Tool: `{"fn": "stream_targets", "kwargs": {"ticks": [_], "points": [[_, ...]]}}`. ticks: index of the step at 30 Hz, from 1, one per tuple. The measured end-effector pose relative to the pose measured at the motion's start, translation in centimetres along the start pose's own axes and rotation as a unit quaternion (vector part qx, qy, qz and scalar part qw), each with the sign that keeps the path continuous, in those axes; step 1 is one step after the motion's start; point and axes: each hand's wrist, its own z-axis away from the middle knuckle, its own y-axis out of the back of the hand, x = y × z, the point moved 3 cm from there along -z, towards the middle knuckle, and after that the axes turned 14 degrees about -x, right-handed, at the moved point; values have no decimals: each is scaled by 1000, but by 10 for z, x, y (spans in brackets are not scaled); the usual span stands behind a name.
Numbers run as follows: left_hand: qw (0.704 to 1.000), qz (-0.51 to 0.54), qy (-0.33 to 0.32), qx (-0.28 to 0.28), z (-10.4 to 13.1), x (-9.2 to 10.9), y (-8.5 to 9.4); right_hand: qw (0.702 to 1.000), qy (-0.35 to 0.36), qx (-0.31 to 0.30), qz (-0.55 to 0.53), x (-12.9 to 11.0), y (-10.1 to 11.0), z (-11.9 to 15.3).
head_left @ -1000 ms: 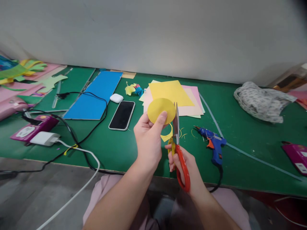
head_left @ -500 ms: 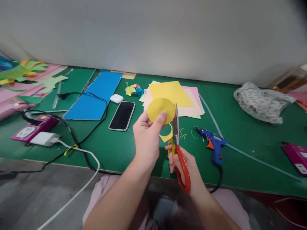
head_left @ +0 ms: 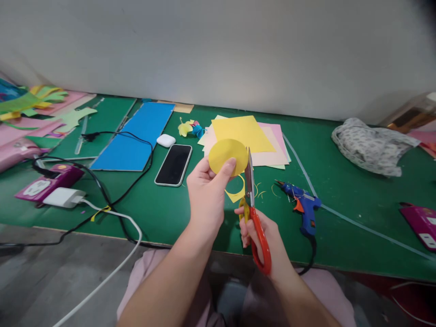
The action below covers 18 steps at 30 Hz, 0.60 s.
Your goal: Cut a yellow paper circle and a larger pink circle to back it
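Observation:
A round yellow paper disc (head_left: 227, 154) is pinched between the thumb and fingers of my left hand (head_left: 208, 190), held up above the table. My right hand (head_left: 264, 231) grips a pair of scissors (head_left: 260, 243) with red and yellow handles, blades pointing up and away from me. The blades stand right at the disc's right edge; I cannot tell whether they touch it. Below the disc, a yellow paper offcut (head_left: 236, 190) with a curved cut-out lies on the table, with thin yellow trimmings (head_left: 260, 190) to its right.
Behind my hands lies a stack of coloured paper (head_left: 243, 131). A phone (head_left: 173, 165), a white earbud case (head_left: 165, 141) and a blue board (head_left: 136, 136) are to the left, near cables and a purple power strip (head_left: 51, 184). A blue glue gun (head_left: 304, 204) lies right.
My left hand and the disc have shifted very slightly left, opening a small gap from the scissor blades. Everything else looks the same.

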Motion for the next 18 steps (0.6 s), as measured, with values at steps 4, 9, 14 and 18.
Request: {"fn": "stream_targets", "kwargs": {"ticks": [4,9,14,18], "points": [[1000,-4,-7,3,-1,2,1,1000,-7,4,5,-1,-1,0],[1000,-20,-15,-1,-2,3,3,1000,-15,8,7,-2,-1,0],[999,-34,-18,-2,-3,4,4,1000,-14,8,11,-3,0,0],[999,-42,-18,1,-4,5,6,1000,-17,8,18,-2,0,-1]]}}
